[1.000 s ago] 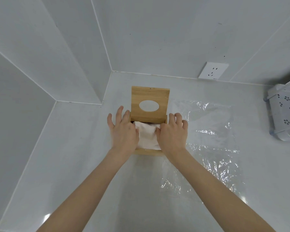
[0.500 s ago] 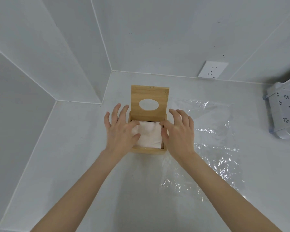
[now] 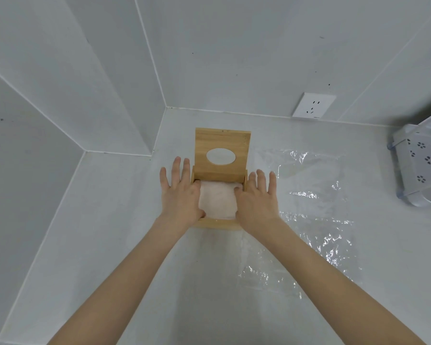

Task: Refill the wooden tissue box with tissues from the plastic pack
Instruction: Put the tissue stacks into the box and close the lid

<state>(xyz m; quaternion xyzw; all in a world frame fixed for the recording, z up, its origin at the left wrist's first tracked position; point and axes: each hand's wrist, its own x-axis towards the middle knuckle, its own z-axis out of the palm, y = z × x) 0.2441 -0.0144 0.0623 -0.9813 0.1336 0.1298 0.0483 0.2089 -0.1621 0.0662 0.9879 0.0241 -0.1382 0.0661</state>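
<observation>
Head view: left hand [image 3: 181, 195] and right hand [image 3: 258, 199], each grip flat and open, press soft, light, compressible tissues [image 3: 218, 201] into box [image 3: 219, 223]; lid [image 3: 222, 143] stands at 12 o'clock.

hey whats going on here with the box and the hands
A person is refilling a wooden tissue box on a white counter. Its lid, with an oval hole, stands open at the back. Both hands lie flat with straight fingers, the left hand and the right hand pressing the edges of the tissues down into the box. The empty plastic wrap lies flat to the right.
</observation>
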